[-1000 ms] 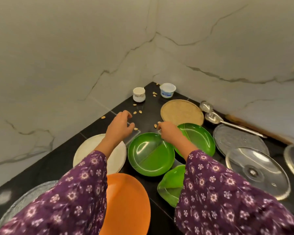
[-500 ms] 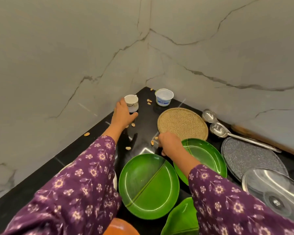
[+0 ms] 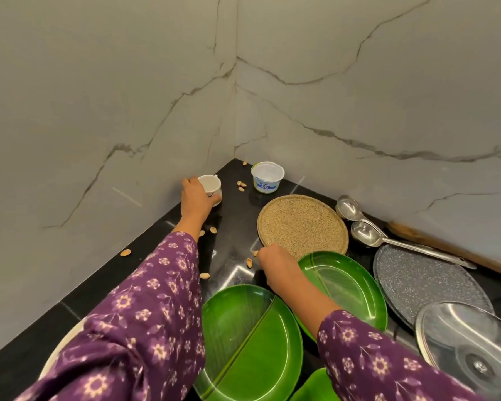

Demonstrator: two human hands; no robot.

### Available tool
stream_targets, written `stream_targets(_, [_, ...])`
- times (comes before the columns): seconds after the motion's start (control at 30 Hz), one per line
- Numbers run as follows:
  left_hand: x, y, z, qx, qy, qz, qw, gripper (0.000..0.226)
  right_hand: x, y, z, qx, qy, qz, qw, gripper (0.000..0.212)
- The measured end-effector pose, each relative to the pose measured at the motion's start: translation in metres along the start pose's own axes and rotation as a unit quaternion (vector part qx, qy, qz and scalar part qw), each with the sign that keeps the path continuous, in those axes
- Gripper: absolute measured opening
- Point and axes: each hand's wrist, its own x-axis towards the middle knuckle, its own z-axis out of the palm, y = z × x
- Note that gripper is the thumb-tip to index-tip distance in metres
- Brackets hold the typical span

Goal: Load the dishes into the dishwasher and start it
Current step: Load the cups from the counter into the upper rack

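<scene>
Cup (image 3: 211,184), small, white: stands at back corner of counter (image 3: 235,218) near wall (image 3: 99,111); left hand (image 3: 195,199), fingers curled round it. Right hand (image 3: 275,264): fingertips pinch nut shell (image 3: 255,252) beside tan plate (image 3: 302,224). Risk: hurried lift could tip cup; sleeve (image 3: 156,299) dragging low could shove green plates (image 3: 252,342).
</scene>
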Motion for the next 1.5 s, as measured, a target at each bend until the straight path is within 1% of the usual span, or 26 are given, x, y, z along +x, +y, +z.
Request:
stream_targets(0.13, [-0.02, 0.008, -0.009, 0.018, 0.009, 0.068, 0.997, 0.07, -0.002, -0.002, -0.004, 0.009, -0.002, 0.009, 1.0, 0.024])
stream_targets(0.23, [-0.049, 0.026, -0.027, -0.033, 0.035, 0.122, 0.991, 0.069, -0.01, -0.008, -0.008, 0.013, 0.01, 0.013, 1.0, 0.026])
stream_targets(0.3, [-0.072, 0.039, -0.04, -0.073, 0.04, 0.152, 0.985, 0.069, -0.015, -0.009, -0.009, 0.017, 0.021, 0.018, 0.999, 0.027])
stream_targets(0.4, [-0.115, 0.059, -0.061, -0.115, 0.05, 0.185, 0.975, 0.069, -0.03, -0.001, -0.014, 0.015, 0.043, -0.01, 0.999, 0.029])
stream_targets(0.43, [-0.129, 0.065, -0.066, -0.121, 0.056, 0.189, 0.973, 0.07, -0.039, 0.003, -0.014, 0.027, 0.055, -0.018, 0.998, 0.029])
stream_targets(0.47, [-0.142, 0.07, -0.07, -0.128, 0.061, 0.189, 0.972, 0.071, -0.048, 0.006, -0.014, 0.064, 0.069, -0.021, 0.995, 0.028])
stream_targets(0.53, [-0.173, 0.087, -0.075, -0.147, 0.063, 0.193, 0.968, 0.073, -0.075, 0.011, -0.012, 0.182, 0.113, -0.02, 0.977, 0.025])
stream_targets(0.57, [-0.189, 0.097, -0.076, -0.158, 0.061, 0.198, 0.966, 0.074, -0.092, 0.014, -0.011, 0.248, 0.153, -0.019, 0.956, 0.022])
stream_targets(0.6, [-0.206, 0.108, -0.075, -0.168, 0.056, 0.203, 0.963, 0.074, -0.11, 0.017, -0.008, 0.316, 0.203, -0.011, 0.927, 0.018])
stream_targets(0.63, [-0.221, 0.118, -0.073, -0.177, 0.05, 0.21, 0.96, 0.074, -0.127, 0.021, -0.006, 0.383, 0.252, 0.007, 0.889, 0.015])
stream_targets(0.67, [-0.238, 0.131, -0.071, -0.187, 0.041, 0.22, 0.956, 0.074, -0.148, 0.03, -0.003, 0.459, 0.289, 0.036, 0.839, 0.011])
stream_targets(0.7, [-0.256, 0.144, -0.068, -0.197, 0.029, 0.232, 0.952, 0.072, -0.169, 0.04, 0.0, 0.549, 0.303, 0.071, 0.776, 0.008])
stream_targets(0.73, [-0.273, 0.157, -0.065, -0.205, 0.015, 0.246, 0.947, 0.071, -0.192, 0.053, 0.001, 0.645, 0.3, 0.101, 0.696, 0.007])
stream_targets(0.8, [-0.307, 0.18, -0.058, -0.209, -0.017, 0.282, 0.936, 0.069, -0.235, 0.079, 0.002, 0.797, 0.269, 0.143, 0.522, 0.018])
stream_targets(0.83, [-0.326, 0.192, -0.053, -0.21, -0.039, 0.302, 0.929, 0.068, -0.26, 0.094, 0.002, 0.838, 0.254, 0.161, 0.455, 0.026])
stream_targets(0.87, [-0.346, 0.203, -0.048, -0.213, -0.063, 0.319, 0.921, 0.067, -0.284, 0.109, 0.003, 0.864, 0.238, 0.175, 0.408, 0.035])
stream_targets(0.9, [-0.366, 0.214, -0.042, -0.216, -0.087, 0.335, 0.913, 0.067, -0.312, 0.124, 0.005, 0.88, 0.221, 0.184, 0.378, 0.046])
stream_targets(0.97, [-0.406, 0.233, -0.028, -0.216, -0.133, 0.366, 0.895, 0.069, -0.364, 0.149, 0.011, 0.898, 0.187, 0.184, 0.353, 0.063])
stream_targets(1.03, [-0.451, 0.255, -0.012, -0.206, -0.189, 0.399, 0.873, 0.071, -0.419, 0.171, 0.02, 0.911, 0.183, 0.176, 0.325, 0.073])
stream_targets(1.17, [-0.546, 0.301, 0.018, -0.22, -0.3, 0.441, 0.817, 0.073, -0.521, 0.211, 0.045, 0.923, 0.246, 0.176, 0.237, 0.084])
stream_targets(1.27, [-0.624, 0.332, 0.037, -0.234, -0.36, 0.47, 0.771, 0.074, -0.6, 0.235, 0.071, 0.923, 0.277, 0.155, 0.216, 0.086])
stream_targets(1.37, [-0.699, 0.352, 0.054, -0.218, -0.418, 0.5, 0.727, 0.073, -0.675, 0.248, 0.102, 0.923, 0.299, 0.131, 0.202, 0.078])
stream_targets(1.5, [-0.798, 0.361, 0.075, -0.203, -0.494, 0.523, 0.665, 0.075, -0.77, 0.259, 0.148, 0.891, 0.365, 0.196, 0.187, 0.068])
